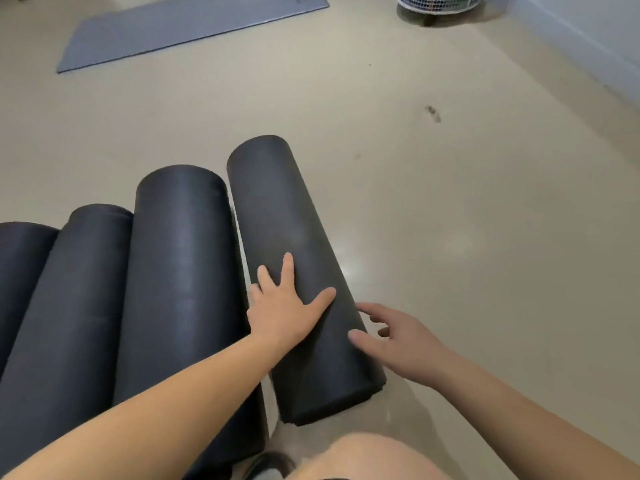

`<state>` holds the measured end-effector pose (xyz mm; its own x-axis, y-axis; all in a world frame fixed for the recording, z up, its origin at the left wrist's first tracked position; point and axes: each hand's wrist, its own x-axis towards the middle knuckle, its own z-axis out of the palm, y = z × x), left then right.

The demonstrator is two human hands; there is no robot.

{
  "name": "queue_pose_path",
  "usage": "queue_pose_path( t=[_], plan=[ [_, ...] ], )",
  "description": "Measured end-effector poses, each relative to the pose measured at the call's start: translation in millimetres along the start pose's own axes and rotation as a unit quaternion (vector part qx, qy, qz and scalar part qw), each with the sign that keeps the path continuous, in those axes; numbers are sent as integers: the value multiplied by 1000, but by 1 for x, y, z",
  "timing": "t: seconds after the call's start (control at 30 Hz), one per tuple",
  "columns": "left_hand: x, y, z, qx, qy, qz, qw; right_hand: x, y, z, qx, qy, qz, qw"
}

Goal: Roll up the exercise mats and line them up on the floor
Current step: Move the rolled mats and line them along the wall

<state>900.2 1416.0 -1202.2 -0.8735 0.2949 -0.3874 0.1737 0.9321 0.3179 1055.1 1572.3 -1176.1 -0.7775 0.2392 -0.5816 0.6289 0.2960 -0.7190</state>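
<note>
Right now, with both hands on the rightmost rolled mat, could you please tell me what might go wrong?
1. The rightmost rolled mat is held only by the flat left hand and fingertips of the right hand; its outer edge shows at the near end, so it may unroll once released.
2. It lies skewed against the neighbouring roll, so the row may end up uneven.
3. The grey mat lies flat, unrolled, and could be forgotten.

Exercise room: rolled black mats, a flat grey mat, bare beige floor.
</note>
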Motion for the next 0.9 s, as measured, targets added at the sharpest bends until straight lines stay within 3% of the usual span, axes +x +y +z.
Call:
queue_pose_path(
  t=[0.1,0.17,0.23,0.3,0.4,0.53,0.77,0.9],
  plan=[
    [8,-9,-8,-116,30,27,992,20,-9,23,-28,-10,-4,1000],
    [12,-27,-15,-234,23,-15,972,24,-15,30,-57,-4,22,998],
    [6,-41,-14,-317,-39,-102,942,29,-15,36,-74,5,39,996],
    [-4,-42,-4,-397,-129,-187,889,36,-11,38,-93,21,41,995],
    [-5,-39,17,-466,-134,-202,851,45,4,25,-38,5,36,999],
    [0,-23,35,-475,-133,-174,852,46,27,-6,73,-18,39,996],
    [21,-16,30,-419,-260,-64,868,8,80,-6,248,21,126,960],
    [33,17,27,-326,-319,-23,890,-12,96,19,338,29,156,928]
  ],
)
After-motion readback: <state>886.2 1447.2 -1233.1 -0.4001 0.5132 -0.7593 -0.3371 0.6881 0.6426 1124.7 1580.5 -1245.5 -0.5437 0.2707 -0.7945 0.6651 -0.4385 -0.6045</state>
